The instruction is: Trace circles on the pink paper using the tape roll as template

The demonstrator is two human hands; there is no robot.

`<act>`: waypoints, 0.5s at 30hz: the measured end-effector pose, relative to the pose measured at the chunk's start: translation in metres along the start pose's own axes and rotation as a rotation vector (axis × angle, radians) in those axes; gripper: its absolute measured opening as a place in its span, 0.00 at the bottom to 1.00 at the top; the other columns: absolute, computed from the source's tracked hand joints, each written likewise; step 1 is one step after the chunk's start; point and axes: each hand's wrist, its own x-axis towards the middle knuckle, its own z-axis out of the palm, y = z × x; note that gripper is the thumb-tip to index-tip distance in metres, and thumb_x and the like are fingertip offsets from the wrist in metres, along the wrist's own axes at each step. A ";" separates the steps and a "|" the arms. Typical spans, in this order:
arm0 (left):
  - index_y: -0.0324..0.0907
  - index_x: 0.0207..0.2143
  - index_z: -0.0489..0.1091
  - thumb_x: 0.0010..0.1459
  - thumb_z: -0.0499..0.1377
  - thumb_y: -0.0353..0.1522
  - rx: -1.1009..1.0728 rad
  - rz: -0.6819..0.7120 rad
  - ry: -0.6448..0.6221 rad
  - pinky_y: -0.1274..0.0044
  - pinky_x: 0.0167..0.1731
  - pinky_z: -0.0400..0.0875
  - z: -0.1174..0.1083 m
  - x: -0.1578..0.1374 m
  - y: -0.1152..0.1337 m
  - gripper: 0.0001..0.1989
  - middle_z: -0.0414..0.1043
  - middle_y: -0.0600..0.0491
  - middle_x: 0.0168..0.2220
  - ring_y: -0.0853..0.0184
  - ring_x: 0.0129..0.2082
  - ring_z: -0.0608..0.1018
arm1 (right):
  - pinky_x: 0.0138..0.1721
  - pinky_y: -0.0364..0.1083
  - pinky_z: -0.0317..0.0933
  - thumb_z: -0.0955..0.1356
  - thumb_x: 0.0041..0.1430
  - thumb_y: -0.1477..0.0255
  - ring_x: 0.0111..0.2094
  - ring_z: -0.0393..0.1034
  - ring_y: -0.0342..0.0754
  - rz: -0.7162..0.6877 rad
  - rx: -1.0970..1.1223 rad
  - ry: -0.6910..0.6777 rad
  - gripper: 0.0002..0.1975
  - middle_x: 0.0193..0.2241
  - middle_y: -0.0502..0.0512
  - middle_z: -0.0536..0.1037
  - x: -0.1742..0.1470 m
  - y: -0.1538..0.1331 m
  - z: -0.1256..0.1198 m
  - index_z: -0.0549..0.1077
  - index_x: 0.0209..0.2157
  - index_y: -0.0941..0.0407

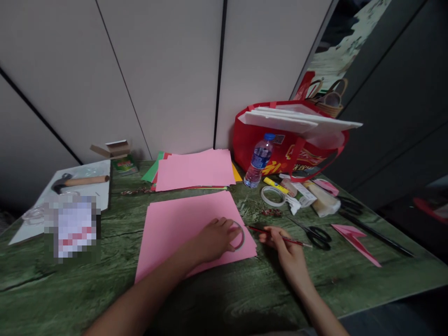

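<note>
My left hand (219, 238) rests on a sheet of pink paper (171, 233), fingers closed on a thin roll of tape (242, 240) that lies flat near the sheet's right edge. Pink shows through the ring's middle. Just to the right, my right hand (285, 247) grips a red and black pencil (297, 241), its dark tip pointing left toward the ring. Beyond the right hand lie black-handled scissors (318, 237) and a folded pink paper piece (357, 242).
Behind the sheet is a stack of coloured paper (196, 169). A water bottle (259, 161) stands by a red bag (245, 135). Another tape roll (273, 204) and a yellow glue stick (276, 185) lie near it. At left, a hammer (84, 180) rests on a white board (105, 198).
</note>
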 end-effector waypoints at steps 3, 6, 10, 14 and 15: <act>0.43 0.48 0.63 0.59 0.56 0.33 -0.021 0.006 -0.035 0.74 0.47 0.60 -0.002 0.003 -0.001 0.14 0.66 0.48 0.46 0.62 0.47 0.67 | 0.35 0.48 0.66 0.64 0.55 0.53 0.29 0.71 0.51 -0.051 -0.091 0.009 0.20 0.24 0.55 0.76 -0.002 -0.003 -0.001 0.72 0.32 0.56; 0.42 0.48 0.64 0.57 0.57 0.27 -0.023 0.009 -0.083 0.74 0.46 0.60 -0.006 0.006 -0.002 0.16 0.66 0.48 0.45 0.62 0.47 0.67 | 0.35 0.47 0.64 0.63 0.56 0.54 0.29 0.70 0.50 -0.067 -0.141 0.006 0.20 0.24 0.55 0.76 -0.002 -0.004 -0.001 0.73 0.32 0.57; 0.42 0.49 0.64 0.53 0.56 0.22 -0.008 -0.002 -0.171 0.74 0.46 0.61 -0.014 0.011 -0.002 0.20 0.65 0.47 0.45 0.62 0.47 0.67 | 0.34 0.46 0.63 0.63 0.56 0.54 0.29 0.70 0.50 -0.057 -0.151 0.014 0.20 0.25 0.56 0.77 -0.003 -0.003 -0.001 0.73 0.32 0.57; 0.42 0.47 0.64 0.54 0.55 0.22 -0.017 -0.010 -0.191 0.74 0.45 0.62 -0.016 0.014 -0.002 0.18 0.66 0.47 0.44 0.62 0.45 0.67 | 0.35 0.46 0.63 0.63 0.55 0.53 0.29 0.70 0.50 -0.071 -0.178 0.011 0.21 0.23 0.55 0.77 -0.003 -0.004 -0.001 0.73 0.29 0.57; 0.42 0.46 0.65 0.54 0.54 0.21 -0.023 -0.016 -0.188 0.74 0.45 0.62 -0.015 0.014 -0.001 0.17 0.66 0.47 0.43 0.63 0.45 0.67 | 0.36 0.46 0.63 0.63 0.55 0.53 0.30 0.71 0.50 -0.081 -0.190 0.004 0.21 0.23 0.55 0.77 -0.003 -0.005 -0.001 0.73 0.27 0.57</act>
